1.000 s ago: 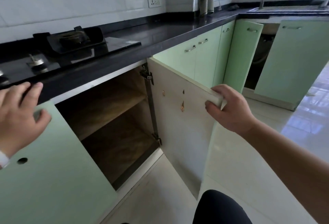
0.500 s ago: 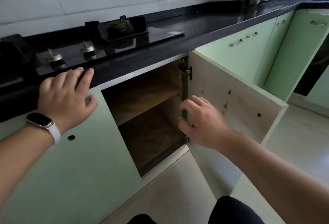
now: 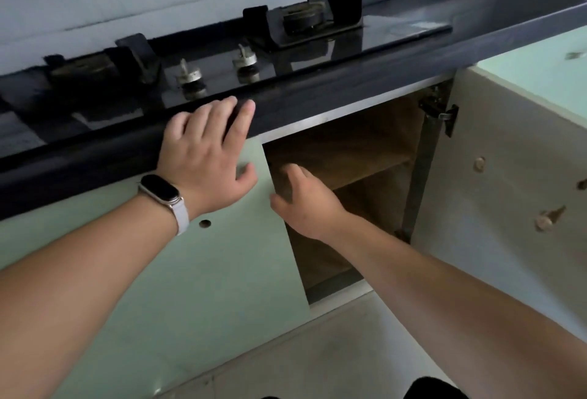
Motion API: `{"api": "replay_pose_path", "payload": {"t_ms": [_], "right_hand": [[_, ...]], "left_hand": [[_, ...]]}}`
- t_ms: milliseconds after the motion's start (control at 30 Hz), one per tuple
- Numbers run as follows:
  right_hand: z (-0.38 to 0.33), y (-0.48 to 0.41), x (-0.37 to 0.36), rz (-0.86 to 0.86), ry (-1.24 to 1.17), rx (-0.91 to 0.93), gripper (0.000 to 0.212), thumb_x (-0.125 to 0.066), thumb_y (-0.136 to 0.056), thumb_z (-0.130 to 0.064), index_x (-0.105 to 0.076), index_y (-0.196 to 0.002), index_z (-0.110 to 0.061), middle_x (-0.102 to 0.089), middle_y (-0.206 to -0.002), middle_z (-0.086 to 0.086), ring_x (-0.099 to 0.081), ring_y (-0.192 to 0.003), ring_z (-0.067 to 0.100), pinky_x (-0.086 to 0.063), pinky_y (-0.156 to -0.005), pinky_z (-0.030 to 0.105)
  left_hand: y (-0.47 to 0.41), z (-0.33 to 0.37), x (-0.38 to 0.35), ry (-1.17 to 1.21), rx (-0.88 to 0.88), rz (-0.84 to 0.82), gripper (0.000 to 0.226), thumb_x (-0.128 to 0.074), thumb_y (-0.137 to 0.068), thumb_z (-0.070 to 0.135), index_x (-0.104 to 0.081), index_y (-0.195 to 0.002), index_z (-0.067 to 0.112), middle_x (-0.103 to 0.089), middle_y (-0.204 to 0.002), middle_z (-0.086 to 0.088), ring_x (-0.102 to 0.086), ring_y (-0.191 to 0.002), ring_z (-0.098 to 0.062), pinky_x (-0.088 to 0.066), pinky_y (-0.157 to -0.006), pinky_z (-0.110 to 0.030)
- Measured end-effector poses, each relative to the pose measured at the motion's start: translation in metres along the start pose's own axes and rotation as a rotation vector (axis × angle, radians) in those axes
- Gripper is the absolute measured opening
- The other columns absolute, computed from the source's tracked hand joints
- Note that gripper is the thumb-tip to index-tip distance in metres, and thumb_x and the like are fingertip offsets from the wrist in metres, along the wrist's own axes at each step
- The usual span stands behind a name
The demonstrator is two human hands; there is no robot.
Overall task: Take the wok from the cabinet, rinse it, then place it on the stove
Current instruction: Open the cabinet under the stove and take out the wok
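Observation:
The cabinet [image 3: 359, 157] under the stove stands open on its right half, showing a bare wooden shelf and floor; no wok shows in the part I can see. My left hand [image 3: 208, 157] lies flat, fingers apart, on the top of the closed pale green left door [image 3: 197, 271], fingertips against the black counter edge. My right hand [image 3: 305, 201] hangs at the inner edge of that left door, in the cabinet opening, fingers curled around the edge. The black glass stove [image 3: 254, 49] with two burners sits on the counter above.
The open right door [image 3: 495, 208] swings out at the right, its pale inside face and hinge toward me. Light floor tiles [image 3: 317, 351] lie below. A white tiled wall backs the counter. My dark-clothed knee shows at the bottom edge.
My right hand let go of the right door's edge and moved left to the left door's inner edge. My view dropped and shifted left toward the cabinet. The left hand stayed on the left door.

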State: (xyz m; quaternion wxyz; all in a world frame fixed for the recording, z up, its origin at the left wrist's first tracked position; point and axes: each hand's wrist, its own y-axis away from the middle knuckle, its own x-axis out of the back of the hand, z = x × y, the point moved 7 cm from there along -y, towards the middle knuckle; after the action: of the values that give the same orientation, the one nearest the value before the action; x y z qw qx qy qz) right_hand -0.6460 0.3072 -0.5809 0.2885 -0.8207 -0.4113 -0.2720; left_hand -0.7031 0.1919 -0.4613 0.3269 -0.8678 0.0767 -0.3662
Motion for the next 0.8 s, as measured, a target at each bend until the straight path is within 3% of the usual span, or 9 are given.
{"api": "replay_pose_path", "payload": {"t_ms": [167, 233, 367, 500, 600, 700, 800], "right_hand": [[-0.016, -0.005, -0.013, -0.035, -0.078, 0.055, 0.037, -0.057, -0.089, -0.038, -0.049, -0.121, -0.022, -0.058, -0.108, -0.004, -0.06, -0.087, 0.014, -0.059, -0.074, 0.045], [-0.014, -0.005, -0.014, -0.079, -0.172, 0.062, 0.028, -0.052, -0.091, -0.032, -0.052, -0.117, -0.022, -0.059, -0.106, -0.004, -0.06, -0.088, 0.014, -0.058, -0.077, 0.047], [0.0, -0.021, -0.003, -0.047, -0.29, 0.01, 0.034, -0.048, -0.094, -0.022, -0.056, -0.127, -0.019, -0.06, -0.118, -0.001, -0.059, -0.105, 0.015, -0.055, -0.09, 0.041], [0.008, -0.056, 0.003, 0.003, -0.19, -0.046, 0.038, -0.06, -0.089, -0.034, -0.055, -0.122, -0.015, -0.061, -0.112, 0.003, -0.06, -0.095, 0.018, -0.051, -0.076, 0.034], [0.001, -0.075, -0.004, -0.118, -0.168, -0.017, 0.052, -0.066, -0.085, -0.047, -0.055, -0.127, -0.019, -0.062, -0.114, -0.004, -0.06, -0.098, 0.016, -0.05, -0.078, 0.032], [-0.004, -0.088, -0.015, -0.218, -0.132, -0.005, 0.037, -0.069, -0.083, -0.042, -0.063, -0.115, -0.024, -0.069, -0.105, -0.006, -0.064, -0.094, 0.015, -0.055, -0.084, 0.035], [-0.011, -0.102, -0.024, -0.263, -0.047, 0.061, 0.038, -0.066, -0.08, -0.039, -0.061, -0.115, -0.026, -0.067, -0.109, -0.003, -0.062, -0.099, 0.017, -0.054, -0.092, 0.041]], "left_hand": [[0.001, -0.002, 0.004, 0.039, 0.008, -0.048, 0.078, -0.061, -0.076, 0.041, -0.043, -0.146, 0.009, -0.054, -0.141, -0.016, -0.053, -0.122, -0.035, -0.035, -0.092, -0.045], [0.002, -0.002, 0.004, 0.038, 0.008, -0.07, 0.079, -0.061, -0.078, 0.042, -0.04, -0.147, 0.01, -0.052, -0.142, -0.016, -0.052, -0.123, -0.035, -0.035, -0.094, -0.046], [0.002, -0.002, 0.004, 0.022, 0.018, -0.078, 0.08, -0.063, -0.077, 0.041, -0.04, -0.147, 0.01, -0.052, -0.141, -0.016, -0.052, -0.122, -0.035, -0.036, -0.094, -0.046], [0.0, 0.0, 0.003, 0.003, 0.016, -0.033, 0.077, -0.063, -0.075, 0.04, -0.046, -0.144, 0.009, -0.057, -0.137, -0.016, -0.055, -0.117, -0.034, -0.036, -0.09, -0.044], [-0.001, 0.001, 0.003, -0.008, 0.01, 0.012, 0.076, -0.063, -0.074, 0.039, -0.049, -0.142, 0.008, -0.059, -0.135, -0.016, -0.057, -0.114, -0.034, -0.037, -0.086, -0.044], [-0.001, 0.001, 0.003, -0.004, 0.001, 0.048, 0.075, -0.063, -0.073, 0.037, -0.052, -0.141, 0.008, -0.06, -0.134, -0.016, -0.059, -0.112, -0.034, -0.039, -0.084, -0.044], [-0.001, 0.0, 0.001, -0.005, 0.0, 0.058, 0.074, -0.062, -0.073, 0.037, -0.053, -0.14, 0.008, -0.061, -0.133, -0.016, -0.06, -0.113, -0.035, -0.04, -0.084, -0.045]]}}
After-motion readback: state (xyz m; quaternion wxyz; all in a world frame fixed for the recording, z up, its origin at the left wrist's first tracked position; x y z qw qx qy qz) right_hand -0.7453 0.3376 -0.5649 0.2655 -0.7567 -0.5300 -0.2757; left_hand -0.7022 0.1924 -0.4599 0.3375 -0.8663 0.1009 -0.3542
